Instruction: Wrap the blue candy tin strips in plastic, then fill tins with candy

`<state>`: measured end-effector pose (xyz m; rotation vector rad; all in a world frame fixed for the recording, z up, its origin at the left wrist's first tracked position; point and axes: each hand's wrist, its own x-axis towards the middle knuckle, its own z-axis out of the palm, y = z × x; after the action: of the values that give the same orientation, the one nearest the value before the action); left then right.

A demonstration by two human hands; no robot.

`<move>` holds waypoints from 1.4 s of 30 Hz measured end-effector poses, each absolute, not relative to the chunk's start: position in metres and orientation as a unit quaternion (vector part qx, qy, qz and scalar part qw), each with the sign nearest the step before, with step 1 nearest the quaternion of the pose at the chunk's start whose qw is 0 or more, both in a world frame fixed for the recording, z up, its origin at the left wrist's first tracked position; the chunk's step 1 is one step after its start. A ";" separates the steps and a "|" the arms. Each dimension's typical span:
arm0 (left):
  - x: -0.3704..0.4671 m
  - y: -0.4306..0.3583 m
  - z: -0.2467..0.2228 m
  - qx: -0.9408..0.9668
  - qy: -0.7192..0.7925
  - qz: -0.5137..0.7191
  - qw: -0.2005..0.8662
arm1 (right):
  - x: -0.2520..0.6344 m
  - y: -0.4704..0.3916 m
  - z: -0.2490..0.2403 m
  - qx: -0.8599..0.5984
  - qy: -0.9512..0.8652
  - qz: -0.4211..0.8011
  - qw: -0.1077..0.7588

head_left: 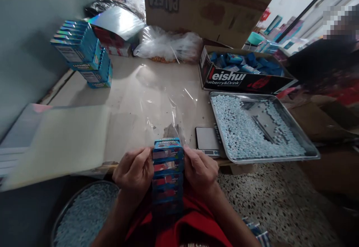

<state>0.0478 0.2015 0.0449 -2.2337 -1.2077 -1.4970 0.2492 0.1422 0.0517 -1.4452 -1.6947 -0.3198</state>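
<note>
A row of blue candy boxes (167,179) runs from the table's front edge down toward my lap. Clear plastic wrap (168,106) stretches from the boxes' far end out over the tabletop. My left hand (136,168) is closed in a pinch at the left side of the top box. On the right side, my right hand (200,168) is closed the same way. Both seem to grip the edges of the plastic, though the fingertips partly hide it. A small digital scale (207,139) lies just beyond my right hand.
A metal tray (311,153) of pale blue candies stands at right, with a cardboard box (244,80) of blue packs behind it. Stacked blue boxes (84,52) stand back left. Yellowish sheets (73,134) lie left, above a round tub (56,224) of candies. A person (325,63) is at far right.
</note>
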 end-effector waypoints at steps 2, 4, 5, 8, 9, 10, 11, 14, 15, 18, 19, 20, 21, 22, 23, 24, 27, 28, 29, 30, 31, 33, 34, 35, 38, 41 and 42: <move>0.038 0.202 0.039 -0.778 -0.375 -0.484 0.141 | 0.250 0.142 0.046 -0.583 -0.684 -0.119 0.422; 0.031 0.206 0.038 -0.796 -0.357 -0.461 0.163 | 0.251 0.143 0.045 -0.588 -0.684 -0.110 0.417; 0.030 0.209 0.039 -0.797 -0.363 -0.455 0.162 | 0.251 0.145 0.046 -0.591 -0.684 -0.104 0.414; 0.031 0.220 0.048 -0.798 -0.395 -0.431 0.147 | 0.253 0.150 0.054 -0.609 -0.680 -0.091 0.398; 0.032 0.222 0.050 -0.798 -0.403 -0.425 0.144 | 0.253 0.150 0.056 -0.608 -0.682 -0.090 0.396; 0.033 0.222 0.050 -0.796 -0.409 -0.422 0.143 | 0.254 0.150 0.058 -0.601 -0.688 -0.091 0.396; 0.032 0.221 0.050 -0.794 -0.415 -0.421 0.142 | 0.255 0.149 0.058 -0.588 -0.698 -0.092 0.398; 0.028 0.207 0.042 -0.774 -0.444 -0.429 0.142 | 0.258 0.139 0.056 -0.546 -0.730 -0.095 0.399; 0.026 0.201 0.039 -0.767 -0.459 -0.428 0.133 | 0.259 0.136 0.054 -0.538 -0.737 -0.099 0.398; 0.021 0.184 0.029 -0.762 -0.504 -0.398 0.085 | 0.263 0.129 0.048 -0.527 -0.750 -0.094 0.389; 0.020 0.181 0.026 -0.763 -0.510 -0.390 0.071 | 0.264 0.128 0.045 -0.527 -0.752 -0.086 0.386; 0.020 0.179 0.022 -0.767 -0.507 -0.388 0.063 | 0.264 0.128 0.042 -0.527 -0.754 -0.079 0.385; 0.019 0.180 0.017 -0.772 -0.499 -0.389 0.058 | 0.265 0.129 0.039 -0.525 -0.754 -0.074 0.387; 0.020 0.182 0.012 -0.776 -0.484 -0.400 0.061 | 0.264 0.130 0.034 -0.525 -0.752 -0.072 0.392; 0.020 0.186 0.006 -0.780 -0.461 -0.417 0.067 | 0.263 0.132 0.030 -0.526 -0.748 -0.073 0.399; 0.021 0.192 0.000 -0.783 -0.434 -0.438 0.074 | 0.262 0.134 0.026 -0.529 -0.741 -0.074 0.407; 0.026 0.211 -0.014 -0.767 -0.394 -0.503 0.063 | 0.257 0.141 0.016 -0.543 -0.722 -0.074 0.423; 0.028 0.217 -0.016 -0.757 -0.406 -0.511 0.041 | 0.256 0.143 0.015 -0.545 -0.719 -0.072 0.426; 0.030 0.221 -0.017 -0.749 -0.430 -0.503 0.014 | 0.256 0.145 0.013 -0.545 -0.718 -0.069 0.428; 0.032 0.223 -0.017 -0.746 -0.457 -0.484 -0.012 | 0.255 0.147 0.013 -0.543 -0.718 -0.067 0.430; 0.034 0.224 -0.015 -0.748 -0.480 -0.456 -0.034 | 0.255 0.148 0.012 -0.542 -0.718 -0.064 0.431; 0.037 0.222 -0.010 -0.760 -0.510 -0.398 -0.068 | 0.255 0.150 0.011 -0.545 -0.714 -0.054 0.437; 0.038 0.220 -0.007 -0.763 -0.518 -0.378 -0.083 | 0.253 0.151 0.010 -0.553 -0.703 -0.047 0.446; 0.038 0.218 -0.005 -0.763 -0.523 -0.367 -0.098 | 0.252 0.152 0.009 -0.564 -0.684 -0.037 0.460; 0.036 0.213 -0.001 -0.754 -0.529 -0.362 -0.144 | 0.245 0.154 0.006 -0.615 -0.598 0.011 0.513; 0.033 0.211 -0.002 -0.756 -0.524 -0.359 -0.157 | 0.240 0.155 0.004 -0.652 -0.554 0.064 0.514; 0.033 0.211 -0.003 -0.760 -0.519 -0.360 -0.155 | 0.239 0.155 0.003 -0.660 -0.555 0.076 0.502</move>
<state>0.0326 0.2112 -0.0028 -2.6543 -1.8145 -1.2565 0.2388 0.1555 0.0029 -1.5941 -1.3405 0.1842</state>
